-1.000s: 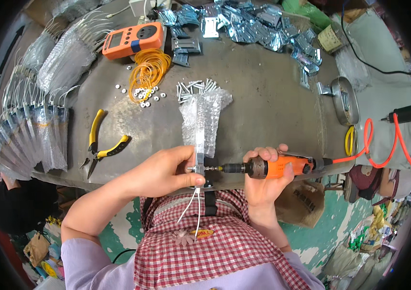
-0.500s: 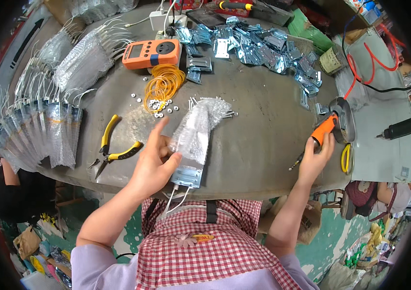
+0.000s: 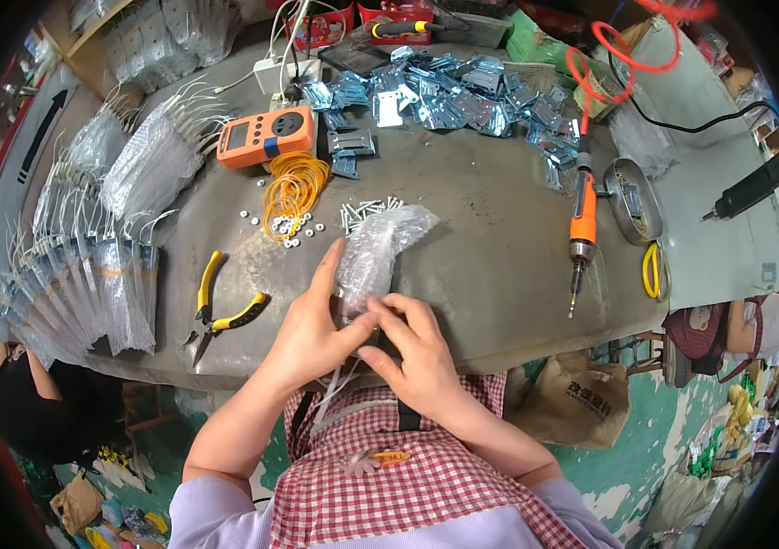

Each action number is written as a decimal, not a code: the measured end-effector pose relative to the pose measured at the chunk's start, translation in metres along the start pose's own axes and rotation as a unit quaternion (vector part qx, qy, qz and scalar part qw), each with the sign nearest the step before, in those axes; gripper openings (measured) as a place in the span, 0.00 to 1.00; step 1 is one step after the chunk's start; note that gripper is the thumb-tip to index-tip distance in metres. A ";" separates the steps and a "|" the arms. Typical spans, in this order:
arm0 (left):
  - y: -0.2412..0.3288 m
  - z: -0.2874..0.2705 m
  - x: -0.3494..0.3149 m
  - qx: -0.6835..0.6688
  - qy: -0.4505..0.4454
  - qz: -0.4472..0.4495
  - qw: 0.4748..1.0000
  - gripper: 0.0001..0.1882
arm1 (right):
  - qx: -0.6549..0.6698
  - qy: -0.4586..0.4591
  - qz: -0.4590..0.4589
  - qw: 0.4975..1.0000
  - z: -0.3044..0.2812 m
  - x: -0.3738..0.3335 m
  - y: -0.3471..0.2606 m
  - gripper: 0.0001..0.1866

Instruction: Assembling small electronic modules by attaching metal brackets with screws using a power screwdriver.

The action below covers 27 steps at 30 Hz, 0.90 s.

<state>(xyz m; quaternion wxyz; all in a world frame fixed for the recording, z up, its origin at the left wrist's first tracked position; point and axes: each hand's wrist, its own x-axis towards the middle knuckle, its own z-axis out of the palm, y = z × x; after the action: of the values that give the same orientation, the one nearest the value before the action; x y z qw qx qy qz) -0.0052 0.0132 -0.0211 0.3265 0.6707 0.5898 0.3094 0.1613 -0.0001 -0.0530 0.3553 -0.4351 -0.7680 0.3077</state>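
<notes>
Near the table's front edge, a piece in bubble wrap [image 3: 367, 261] with white wires [image 3: 333, 389] trailing from its near end lies between my hands. My left hand [image 3: 312, 329] grips its left side, index finger stretched along the wrap. From the right, my right hand [image 3: 417, 352] pinches the near end with bent fingers; the metal plate there is mostly hidden by both hands. Small screws [image 3: 367, 212] lie just beyond the wrap, with white washers [image 3: 293, 227] to their left. An orange electric screwdriver [image 3: 583, 206] is off to the right, touched by neither hand.
Yellow-handled pliers [image 3: 211, 311] lie open at left, near wrapped, wired parts [image 3: 87, 284]. Rubber bands [image 3: 296, 183], an orange meter [image 3: 266, 135] and a pile of metal brackets [image 3: 472, 96] are farther back. A metal tin [image 3: 632, 197] and red coiled cord [image 3: 614, 64] are at right.
My right hand has let go of the electric screwdriver and come left to the wrapped piece. The screwdriver now points its bit toward me. The view has shifted slightly.
</notes>
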 end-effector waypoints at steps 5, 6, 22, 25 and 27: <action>-0.021 0.017 -0.013 -0.372 0.110 -0.074 0.919 0.34 | 0.254 0.017 0.068 0.965 0.017 -0.008 0.001 0.31; -0.020 0.024 -0.015 -0.383 0.156 -0.044 0.909 0.34 | 0.414 0.009 0.133 0.900 0.019 -0.009 -0.002 0.33; -0.001 -0.009 -0.013 0.117 0.095 0.369 0.917 0.11 | 0.482 0.017 0.118 0.868 -0.016 0.000 0.000 0.47; -0.016 -0.013 -0.026 0.069 0.004 0.343 0.937 0.15 | 0.484 0.008 0.127 0.866 -0.024 -0.001 0.004 0.46; -0.019 -0.012 -0.028 -0.157 0.141 0.144 0.967 0.26 | 0.465 0.004 0.093 0.881 -0.024 -0.001 0.006 0.45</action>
<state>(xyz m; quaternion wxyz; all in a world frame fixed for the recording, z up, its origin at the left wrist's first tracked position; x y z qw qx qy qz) -0.0293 -0.0116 -0.0299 0.2933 0.6382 0.4713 0.5334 0.1834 0.0055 -0.0444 0.4894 -0.2902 -0.4916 0.6592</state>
